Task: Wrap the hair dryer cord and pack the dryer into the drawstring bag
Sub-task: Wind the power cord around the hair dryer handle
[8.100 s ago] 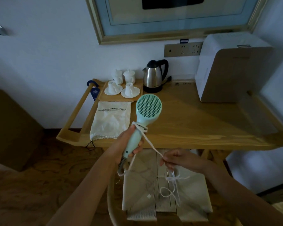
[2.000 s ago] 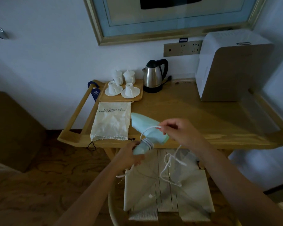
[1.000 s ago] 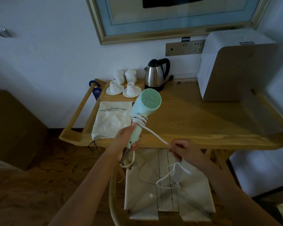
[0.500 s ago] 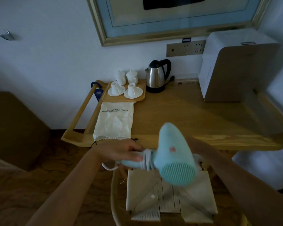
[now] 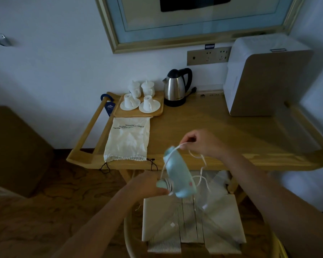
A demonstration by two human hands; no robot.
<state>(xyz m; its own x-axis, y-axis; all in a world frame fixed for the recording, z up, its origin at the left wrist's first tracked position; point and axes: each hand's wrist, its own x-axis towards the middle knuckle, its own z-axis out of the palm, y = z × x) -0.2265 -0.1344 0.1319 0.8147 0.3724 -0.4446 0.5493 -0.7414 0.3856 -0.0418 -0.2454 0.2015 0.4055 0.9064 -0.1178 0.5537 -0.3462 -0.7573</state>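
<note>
Dim room, wooden desk (image 5: 213,131), seemingly carpeted floor (image 5: 45,211)

Dim room — bluish cast, edges bowed

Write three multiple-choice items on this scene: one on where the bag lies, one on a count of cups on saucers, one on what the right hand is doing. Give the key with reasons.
1. Where is the bag?
A. on the table, in front of the tray
B. on the chair
C. hung from the rail

2. How many cups stand on saucers on the tray?
A. one
B. two
C. four

3. What is the right hand doing?
A. resting flat on the table
B. pinching the cord
C. gripping the kettle

Key: 1 A, it lies flat on the table just before the tray; 2 B, two upturned cups sit on two saucers; 3 B, its fingers pinch the cord above the dryer.
</note>
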